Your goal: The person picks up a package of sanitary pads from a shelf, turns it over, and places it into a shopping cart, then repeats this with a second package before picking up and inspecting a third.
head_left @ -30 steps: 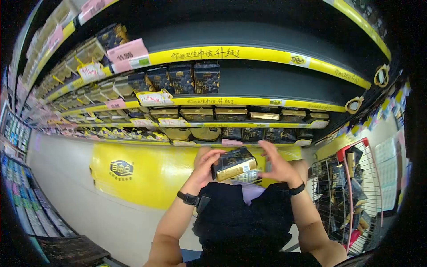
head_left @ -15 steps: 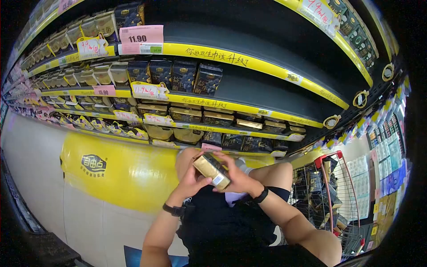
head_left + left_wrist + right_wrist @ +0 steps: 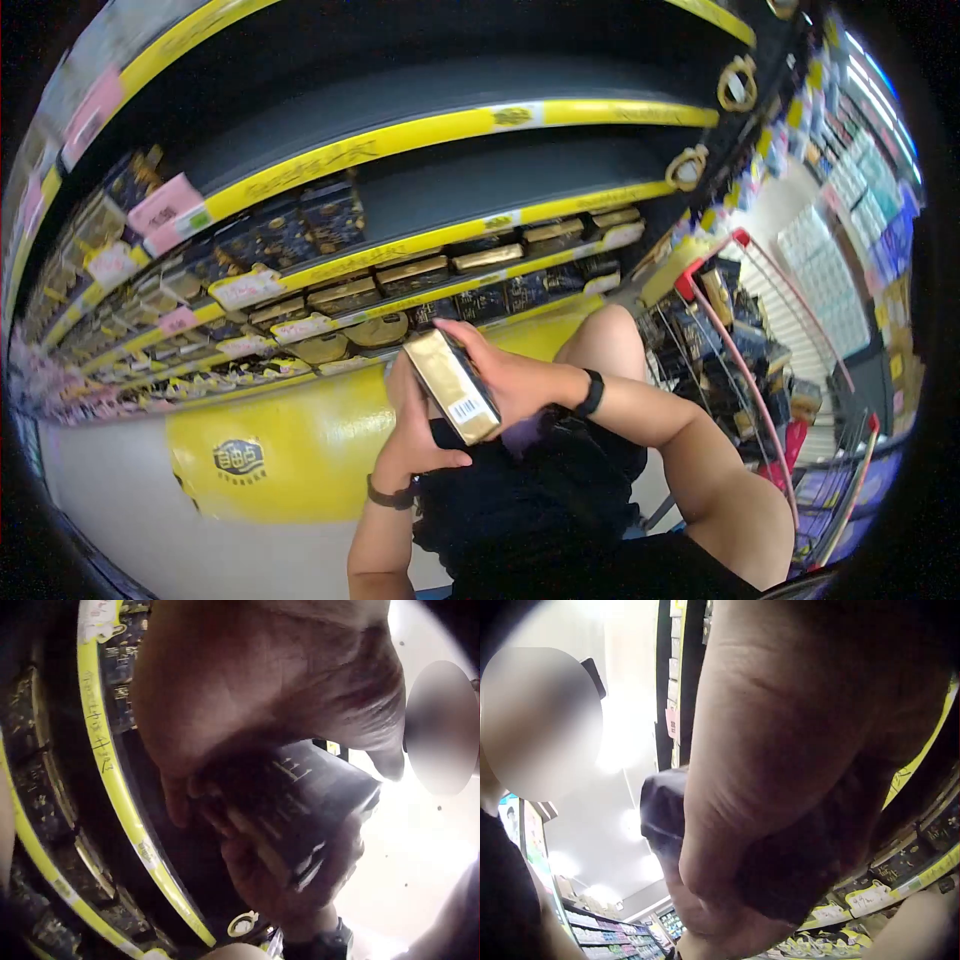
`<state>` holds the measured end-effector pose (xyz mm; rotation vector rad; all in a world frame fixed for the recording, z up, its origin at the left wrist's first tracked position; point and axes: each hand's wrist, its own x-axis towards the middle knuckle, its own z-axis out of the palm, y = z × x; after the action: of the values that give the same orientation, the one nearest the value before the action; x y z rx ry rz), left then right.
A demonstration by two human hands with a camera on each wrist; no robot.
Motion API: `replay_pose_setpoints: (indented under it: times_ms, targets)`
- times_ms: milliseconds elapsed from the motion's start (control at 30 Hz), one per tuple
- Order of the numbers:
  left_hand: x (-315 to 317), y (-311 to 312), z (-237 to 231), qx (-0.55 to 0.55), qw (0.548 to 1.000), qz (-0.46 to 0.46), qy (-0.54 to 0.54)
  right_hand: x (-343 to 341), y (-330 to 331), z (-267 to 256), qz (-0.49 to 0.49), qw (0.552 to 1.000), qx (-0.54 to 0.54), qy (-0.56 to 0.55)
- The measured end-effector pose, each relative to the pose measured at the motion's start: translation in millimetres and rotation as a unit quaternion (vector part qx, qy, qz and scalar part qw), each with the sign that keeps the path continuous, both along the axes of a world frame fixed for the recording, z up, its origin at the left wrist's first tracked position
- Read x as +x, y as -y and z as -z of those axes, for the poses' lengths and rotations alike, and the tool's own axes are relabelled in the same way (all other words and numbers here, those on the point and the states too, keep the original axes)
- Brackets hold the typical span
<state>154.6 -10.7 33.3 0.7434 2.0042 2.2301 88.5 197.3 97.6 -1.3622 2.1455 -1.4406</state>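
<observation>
A black pack of sanitary pads with a gold side [image 3: 450,385] is held in front of the person's body, its barcode end tilted down toward the lap. The right hand [image 3: 510,375] grips it from the right, fingers near the far end. On the other side the left hand [image 3: 410,430] holds it, thumb stretched past the near corner and fingers partly hidden behind the pack. The left wrist view shows the pack's dark, lettered face [image 3: 300,787] between the hands. From the right wrist, the right hand [image 3: 780,765] covers much of the pack.
Shelves with yellow edge strips [image 3: 390,260] stand ahead, with dark and gold packs [image 3: 410,275] on the lower levels. A shopping cart [image 3: 740,360] full of similar packs is at the right. Below, a yellow floor sticker [image 3: 300,450] lies before the shelves. One bent knee [image 3: 605,345] shows.
The right hand came from apart onto the pack. Both hands have turned the pack so its gold side faces up. The head view has swung to the right, bringing the cart further in.
</observation>
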Motion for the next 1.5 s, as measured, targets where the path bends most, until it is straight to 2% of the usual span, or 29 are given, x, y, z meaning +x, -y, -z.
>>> replay_pose_setpoints:
  times_ms: [67, 100, 200, 233, 367, 500, 600, 767, 867, 967, 1033, 1133, 1300, 1400, 1500]
  targets:
    - [-2.9, -3.9, -10.8, -0.058, 0.998, -0.033, 0.001, -7.5, -0.5, 9.3, 0.021, 0.998, -0.053, -0.034]
    - [-4.5, -8.4, -25.0, -0.137, 0.987, -0.078, -0.012, -8.3, 0.1, 13.3, 0.035, 0.996, -0.073, -0.035]
    - [-3.6, -16.6, -42.7, -0.209, 0.966, -0.142, -0.059, -9.3, -0.6, 15.6, 0.039, 0.990, -0.136, 0.026]
    - [-2.5, -19.5, -53.0, -0.220, 0.959, -0.149, -0.097, -13.2, -1.9, 19.9, 0.056, 0.985, -0.149, -0.072]
    - [-4.0, -54.5, -83.2, -0.206, 0.948, -0.193, -0.150, -17.6, -20.1, 16.7, 0.034, 0.975, -0.204, -0.080]
    - [-32.8, -63.8, -103.8, -0.348, 0.878, -0.198, -0.262, -28.3, -24.3, 23.9, 0.104, 0.952, -0.269, -0.102]
    - [-63.1, -81.9, -121.4, -0.387, 0.849, -0.170, -0.317, -40.7, -38.7, 26.2, 0.108, 0.944, -0.306, -0.062]
    - [-100.2, -109.8, -125.1, -0.349, 0.859, -0.104, -0.360, -54.2, -62.8, 32.8, 0.122, 0.945, -0.302, -0.019]
    - [-108.5, -109.8, -116.0, -0.316, 0.874, -0.107, -0.354, -54.7, -64.3, 34.9, 0.131, 0.947, -0.293, -0.008]
    - [-110.8, -98.3, -94.1, -0.259, 0.908, -0.147, -0.294, -57.5, -55.7, 35.6, 0.106, 0.952, -0.288, 0.007]
    - [-107.0, -89.4, -82.1, -0.238, 0.923, -0.181, -0.240, -61.4, -49.6, 39.2, 0.109, 0.963, -0.246, 0.007]
    - [-108.3, -70.9, -58.4, -0.209, 0.933, -0.194, -0.218, -63.4, -37.7, 40.7, 0.107, 0.974, -0.196, 0.020]
    - [-114.9, -51.3, -6.7, -0.080, 0.970, -0.154, -0.168, -66.3, -30.1, 56.3, 0.120, 0.990, -0.071, 0.001]
    - [-120.4, -36.9, -0.5, -0.122, 0.965, -0.121, -0.196, -68.5, -29.5, 61.6, 0.105, 0.994, -0.034, -0.012]
    - [-124.8, -33.1, -3.7, -0.111, 0.966, -0.109, -0.205, -72.6, -27.1, 68.0, 0.101, 0.995, -0.019, 0.001]
